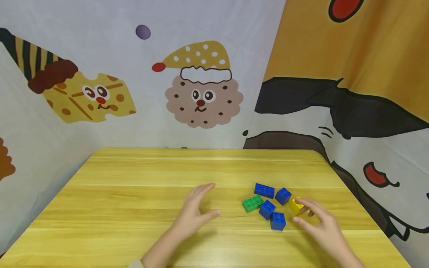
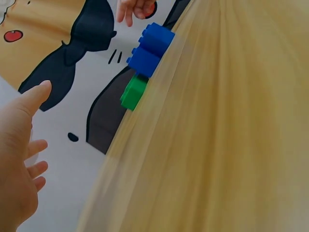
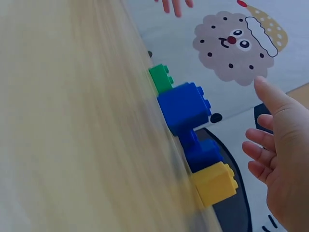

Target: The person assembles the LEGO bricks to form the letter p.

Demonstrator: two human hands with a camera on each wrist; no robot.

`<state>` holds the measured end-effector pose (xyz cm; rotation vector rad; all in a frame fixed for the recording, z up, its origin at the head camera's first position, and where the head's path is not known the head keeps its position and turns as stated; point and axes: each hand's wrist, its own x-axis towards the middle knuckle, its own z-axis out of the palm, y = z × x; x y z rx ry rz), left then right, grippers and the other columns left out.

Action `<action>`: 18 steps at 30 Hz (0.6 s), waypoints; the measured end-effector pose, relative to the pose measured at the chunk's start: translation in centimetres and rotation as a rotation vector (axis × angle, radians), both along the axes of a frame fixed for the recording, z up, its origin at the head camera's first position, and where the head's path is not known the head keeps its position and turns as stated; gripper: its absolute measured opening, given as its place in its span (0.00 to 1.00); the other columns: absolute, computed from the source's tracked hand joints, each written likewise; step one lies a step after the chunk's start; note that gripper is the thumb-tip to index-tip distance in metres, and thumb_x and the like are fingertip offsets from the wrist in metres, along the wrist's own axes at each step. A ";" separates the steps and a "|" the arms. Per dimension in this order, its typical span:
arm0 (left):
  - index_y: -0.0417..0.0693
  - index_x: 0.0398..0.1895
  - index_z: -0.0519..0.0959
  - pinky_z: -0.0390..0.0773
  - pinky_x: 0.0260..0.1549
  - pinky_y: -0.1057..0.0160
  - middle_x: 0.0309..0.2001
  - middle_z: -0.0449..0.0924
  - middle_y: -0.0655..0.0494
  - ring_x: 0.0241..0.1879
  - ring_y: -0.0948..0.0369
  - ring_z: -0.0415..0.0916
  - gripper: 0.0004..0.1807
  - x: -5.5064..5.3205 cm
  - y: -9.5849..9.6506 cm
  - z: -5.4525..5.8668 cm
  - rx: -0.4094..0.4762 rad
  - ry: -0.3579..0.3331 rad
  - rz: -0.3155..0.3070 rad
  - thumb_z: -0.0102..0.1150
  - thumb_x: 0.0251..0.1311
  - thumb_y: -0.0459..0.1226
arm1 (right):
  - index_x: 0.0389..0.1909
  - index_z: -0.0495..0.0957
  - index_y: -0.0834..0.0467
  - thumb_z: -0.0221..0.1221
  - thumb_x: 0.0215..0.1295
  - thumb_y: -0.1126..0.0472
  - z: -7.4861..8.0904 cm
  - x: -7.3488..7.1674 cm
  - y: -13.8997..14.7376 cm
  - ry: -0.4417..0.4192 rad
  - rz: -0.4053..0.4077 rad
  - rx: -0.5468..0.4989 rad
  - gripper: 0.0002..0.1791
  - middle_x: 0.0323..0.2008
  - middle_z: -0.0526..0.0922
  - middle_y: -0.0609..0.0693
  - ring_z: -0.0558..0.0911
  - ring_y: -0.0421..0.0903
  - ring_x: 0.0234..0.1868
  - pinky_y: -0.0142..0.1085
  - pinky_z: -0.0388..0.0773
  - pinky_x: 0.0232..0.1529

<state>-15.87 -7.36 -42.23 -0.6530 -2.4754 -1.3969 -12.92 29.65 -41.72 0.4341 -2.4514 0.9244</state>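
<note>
Several toy building bricks lie in a loose group on the wooden table, right of its middle. A long blue brick [image 1: 264, 190] is at the back, with a green brick [image 1: 253, 203] before it. Three smaller blue bricks, one of them a square brick [image 1: 277, 221] at the front, lie around these. At the group's right end sits a yellow brick [image 1: 296, 206], partly covered by the fingers of my right hand [image 1: 320, 223]. In the right wrist view that hand appears apart from the yellow brick [image 3: 215, 183]. My left hand [image 1: 196, 210] hovers left of the group, fingers extended, holding nothing.
The wooden table [image 1: 134, 193] has its far edge against a printed cloth backdrop [image 1: 117, 48] with cartoon figures. The cloth also hangs along the left and right sides.
</note>
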 end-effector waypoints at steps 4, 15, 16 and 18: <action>0.55 0.69 0.65 0.57 0.58 0.36 0.66 0.64 0.55 0.65 0.49 0.57 0.41 -0.2 1.1 0.0 0.008 -0.002 -0.032 0.70 0.51 0.45 | 0.52 0.79 0.56 0.72 0.48 0.67 -0.4 0.3 -0.5 -0.046 0.001 -0.025 0.27 0.37 0.80 0.48 0.74 0.38 0.35 0.25 0.68 0.37; 0.55 0.68 0.66 0.62 0.58 0.43 0.65 0.66 0.57 0.64 0.53 0.60 0.39 -0.9 4.2 -0.4 0.005 -0.045 -0.125 0.68 0.52 0.49 | 0.48 0.80 0.59 0.72 0.49 0.68 -1.1 0.5 -1.1 -0.127 0.013 -0.089 0.23 0.37 0.82 0.50 0.75 0.37 0.30 0.28 0.72 0.32; 0.54 0.68 0.66 0.63 0.58 0.44 0.65 0.67 0.57 0.63 0.53 0.61 0.38 -1.0 4.5 -0.4 0.000 -0.046 -0.128 0.68 0.52 0.49 | 0.48 0.80 0.59 0.72 0.49 0.67 -1.2 0.5 -1.1 -0.132 0.010 -0.087 0.22 0.36 0.82 0.49 0.75 0.37 0.30 0.29 0.72 0.32; 0.52 0.67 0.67 0.63 0.58 0.44 0.64 0.67 0.57 0.63 0.53 0.62 0.37 -1.1 5.0 -0.5 -0.010 -0.051 -0.131 0.67 0.53 0.48 | 0.47 0.81 0.59 0.72 0.49 0.67 -1.2 0.5 -1.2 -0.140 0.006 -0.084 0.22 0.36 0.82 0.48 0.75 0.37 0.29 0.29 0.73 0.32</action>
